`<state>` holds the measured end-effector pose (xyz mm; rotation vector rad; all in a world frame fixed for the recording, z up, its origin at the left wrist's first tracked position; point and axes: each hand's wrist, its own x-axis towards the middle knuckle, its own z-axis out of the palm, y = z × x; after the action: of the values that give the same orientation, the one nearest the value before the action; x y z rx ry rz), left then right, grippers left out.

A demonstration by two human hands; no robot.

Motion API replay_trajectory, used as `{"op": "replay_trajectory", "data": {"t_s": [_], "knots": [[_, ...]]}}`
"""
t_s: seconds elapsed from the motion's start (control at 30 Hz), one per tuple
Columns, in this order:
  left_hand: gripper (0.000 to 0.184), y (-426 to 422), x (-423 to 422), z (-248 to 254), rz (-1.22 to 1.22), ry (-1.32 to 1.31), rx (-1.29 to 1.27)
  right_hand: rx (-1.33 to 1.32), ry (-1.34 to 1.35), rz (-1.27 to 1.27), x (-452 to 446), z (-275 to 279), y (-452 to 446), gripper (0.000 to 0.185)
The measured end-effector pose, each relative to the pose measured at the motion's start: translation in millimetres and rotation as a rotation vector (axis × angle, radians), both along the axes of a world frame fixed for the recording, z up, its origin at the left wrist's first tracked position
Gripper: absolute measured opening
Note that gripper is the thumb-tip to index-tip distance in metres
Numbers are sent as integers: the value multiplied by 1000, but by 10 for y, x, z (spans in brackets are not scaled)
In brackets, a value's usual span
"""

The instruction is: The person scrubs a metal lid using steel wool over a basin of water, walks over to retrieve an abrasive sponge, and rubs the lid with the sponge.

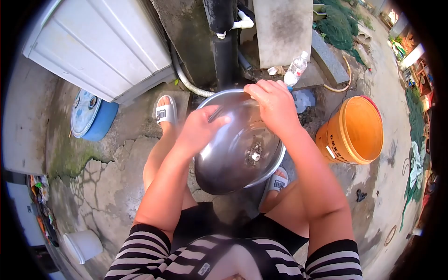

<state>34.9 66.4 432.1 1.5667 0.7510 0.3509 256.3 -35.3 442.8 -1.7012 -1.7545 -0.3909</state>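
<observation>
A shiny metal basin (233, 163) is tilted between my knees, in the middle of the view, with a second metal rim showing around it. My left hand (200, 128) grips a dark edge at the basin's left side, its thumb lying across the metal. At the far right rim, my right hand (273, 102) is bent with its fingers closed over the edge. Low inside the basin lies a small white object (255, 157) in a patch of dark bits. What the hidden fingertips touch does not show.
An orange bucket (361, 130) stands at the right. Behind the basin are a clear bottle (296, 67), a pipe (226, 60) and a stone slab (283, 35). A white cabinet (102, 42), a blue drum (100, 123) and a white bucket (86, 245) are at the left.
</observation>
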Motion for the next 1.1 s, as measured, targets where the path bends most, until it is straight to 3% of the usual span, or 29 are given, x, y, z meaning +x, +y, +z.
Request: {"op": "replay_trajectory", "data": {"t_s": [0.17,0.27,0.37,0.47,0.7,0.8,0.9,1.1], "knots": [[33,12,25,114,22,-23,-72,-1,-12,-41,15,34,-17,28],[35,-40,32,123,37,82,111,1,33,7,-54,37,-11,26],[37,-21,31,178,21,-51,-105,-14,-5,-105,165,-1,-10,27],[37,10,35,17,19,-29,82,-1,19,57,-138,75,-14,26],[43,9,22,145,-5,2,-22,1,-49,-37,-19,83,-25,28],[45,-11,41,-18,91,24,156,43,14,118,-227,58,0,25],[46,-24,15,175,-68,43,34,51,-44,33,-53,52,-8,20],[45,52,47,-81,-2,-6,38,47,-8,88,-170,41,3,21]]}}
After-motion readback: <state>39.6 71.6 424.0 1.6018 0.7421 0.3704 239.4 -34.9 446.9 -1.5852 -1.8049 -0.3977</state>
